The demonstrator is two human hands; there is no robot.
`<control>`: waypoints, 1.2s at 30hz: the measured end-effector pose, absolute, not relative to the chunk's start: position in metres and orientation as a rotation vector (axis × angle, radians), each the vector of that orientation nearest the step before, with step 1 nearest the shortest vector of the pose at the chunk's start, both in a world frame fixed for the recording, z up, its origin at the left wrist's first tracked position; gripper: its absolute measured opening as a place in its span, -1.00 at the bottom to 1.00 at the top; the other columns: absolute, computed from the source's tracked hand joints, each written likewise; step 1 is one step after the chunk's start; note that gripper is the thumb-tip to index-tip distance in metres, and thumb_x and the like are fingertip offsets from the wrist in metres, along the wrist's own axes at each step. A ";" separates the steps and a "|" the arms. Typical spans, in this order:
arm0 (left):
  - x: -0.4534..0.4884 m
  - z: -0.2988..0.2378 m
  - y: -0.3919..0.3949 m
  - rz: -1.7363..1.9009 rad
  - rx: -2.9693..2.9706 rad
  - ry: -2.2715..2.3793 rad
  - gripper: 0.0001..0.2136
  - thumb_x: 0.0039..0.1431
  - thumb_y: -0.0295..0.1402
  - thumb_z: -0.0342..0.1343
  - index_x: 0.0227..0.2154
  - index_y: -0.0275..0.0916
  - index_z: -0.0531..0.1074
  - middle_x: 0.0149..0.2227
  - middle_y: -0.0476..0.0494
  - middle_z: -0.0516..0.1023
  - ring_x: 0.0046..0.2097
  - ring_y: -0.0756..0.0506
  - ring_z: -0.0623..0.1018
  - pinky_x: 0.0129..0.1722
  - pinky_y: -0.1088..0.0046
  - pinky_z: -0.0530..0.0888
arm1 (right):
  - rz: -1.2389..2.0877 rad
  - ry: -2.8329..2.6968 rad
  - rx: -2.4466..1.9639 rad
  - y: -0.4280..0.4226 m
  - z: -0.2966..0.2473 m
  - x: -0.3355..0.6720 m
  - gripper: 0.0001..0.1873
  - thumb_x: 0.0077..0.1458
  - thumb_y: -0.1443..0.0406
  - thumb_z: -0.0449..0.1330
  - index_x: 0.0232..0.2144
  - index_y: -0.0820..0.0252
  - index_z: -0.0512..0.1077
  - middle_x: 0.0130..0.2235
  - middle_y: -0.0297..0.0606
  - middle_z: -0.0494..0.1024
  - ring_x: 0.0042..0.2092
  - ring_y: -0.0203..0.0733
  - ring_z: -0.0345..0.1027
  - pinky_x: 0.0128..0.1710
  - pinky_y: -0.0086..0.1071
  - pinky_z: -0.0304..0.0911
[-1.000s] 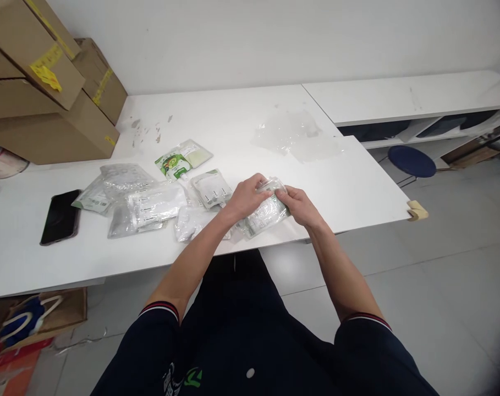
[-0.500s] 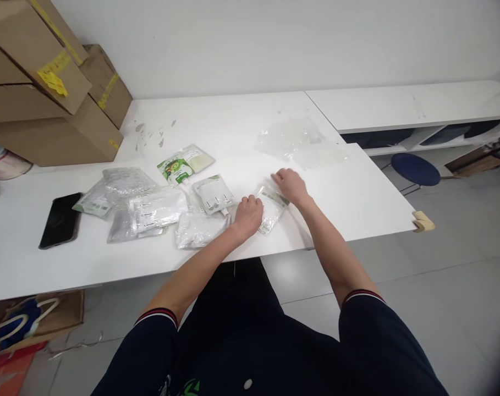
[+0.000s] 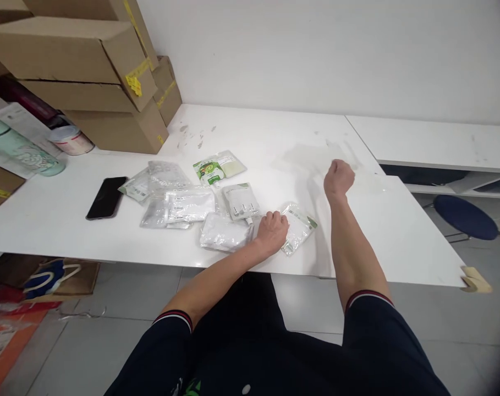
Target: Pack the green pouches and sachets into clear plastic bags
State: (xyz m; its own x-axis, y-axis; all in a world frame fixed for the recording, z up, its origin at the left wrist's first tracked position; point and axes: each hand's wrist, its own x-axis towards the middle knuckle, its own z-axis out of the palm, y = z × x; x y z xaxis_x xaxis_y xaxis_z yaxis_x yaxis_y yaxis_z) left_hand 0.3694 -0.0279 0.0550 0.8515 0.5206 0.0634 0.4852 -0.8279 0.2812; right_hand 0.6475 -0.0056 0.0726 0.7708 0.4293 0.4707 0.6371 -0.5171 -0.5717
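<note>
My left hand (image 3: pixel 273 231), fingers curled together, grips the left edge of a clear plastic pouch (image 3: pixel 300 228) with green print that lies on the table. My right hand (image 3: pixel 339 179) is raised above the table to the right of that pouch, closed like a fist; whatever it may hold is blurred. Sheer clear plastic bags (image 3: pixel 371 182) lie around and beyond it. Left of my left hand are a white spouted pouch (image 3: pixel 240 201), a bagged white pouch (image 3: pixel 225 232), a green printed pouch (image 3: pixel 210 171) and several more clear-wrapped packs (image 3: pixel 190 204).
A black phone (image 3: pixel 106 198) rests left of the packs. Cardboard boxes (image 3: pixel 117 129) are stacked at the back left, near a tin (image 3: pixel 71 141) and a mint-green bottle (image 3: pixel 22 148). A blue stool (image 3: pixel 464 217) stands beyond the right table edge, whose corner bears a tan guard (image 3: pixel 476 279).
My right hand has left the pouch and moved up and to the right. My left hand stays at the pouch. The view has turned left, bringing the bottle into sight.
</note>
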 end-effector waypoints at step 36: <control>0.330 0.127 0.091 0.148 2.280 0.694 -0.63 0.25 -0.10 0.01 0.01 -0.15 0.44 0.02 -0.20 0.51 -0.02 -0.18 0.50 -0.03 0.25 0.40 | 0.424 -1.874 -2.276 -0.099 0.113 0.493 -0.47 0.27 0.17 -0.02 0.25 0.12 0.21 0.16 -0.06 0.41 0.12 0.13 0.31 -0.02 -0.02 0.32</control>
State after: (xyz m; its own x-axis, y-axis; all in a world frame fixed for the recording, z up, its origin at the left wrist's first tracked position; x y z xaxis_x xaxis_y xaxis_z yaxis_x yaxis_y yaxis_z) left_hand 0.3302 0.0907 0.1269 0.8474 0.5220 -0.0968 0.4374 -0.5829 0.6848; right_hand 0.4925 -0.0988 0.1132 0.1734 0.9782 -0.1141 0.9320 -0.2004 -0.3021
